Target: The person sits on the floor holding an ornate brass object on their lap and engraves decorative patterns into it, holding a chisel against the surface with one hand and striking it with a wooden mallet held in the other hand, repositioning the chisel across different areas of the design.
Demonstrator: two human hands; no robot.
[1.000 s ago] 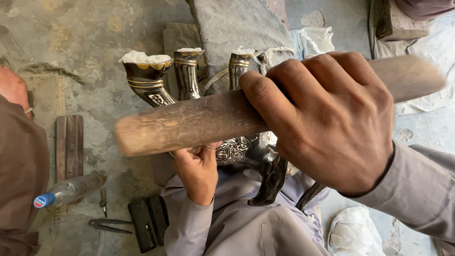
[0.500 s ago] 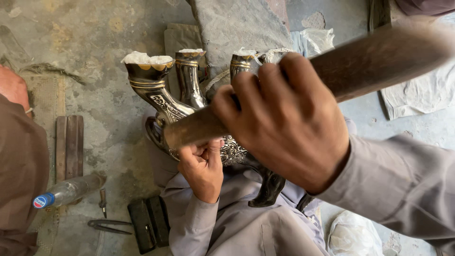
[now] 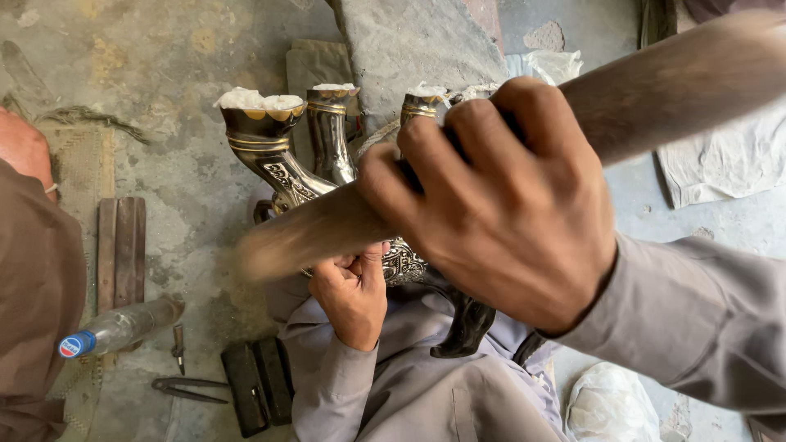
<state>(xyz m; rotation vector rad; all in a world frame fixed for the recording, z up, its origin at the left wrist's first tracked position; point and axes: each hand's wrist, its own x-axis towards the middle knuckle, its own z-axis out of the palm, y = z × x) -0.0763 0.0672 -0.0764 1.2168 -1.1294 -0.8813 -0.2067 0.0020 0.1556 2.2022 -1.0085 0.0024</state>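
Observation:
My right hand grips a thick wooden stick that crosses the view from upper right to lower left; its lower end is blurred with motion. Under it, my left hand holds an ornate dark metal piece with gold bands and several upturned necks, each plugged with white material. The stick's end lies over the engraved body of the metal piece, just above my left hand. A dark curved part of the piece hangs over my lap.
A plastic bottle with a blue cap lies at lower left beside a wooden block. Pliers and a black box sit on the concrete floor. Another person's sleeve fills the left edge. White cloths lie right.
My right hand has swung the stick downward: its left end dropped from level to low over the metal piece, and the hand came closer to the camera. The left hand stayed put.

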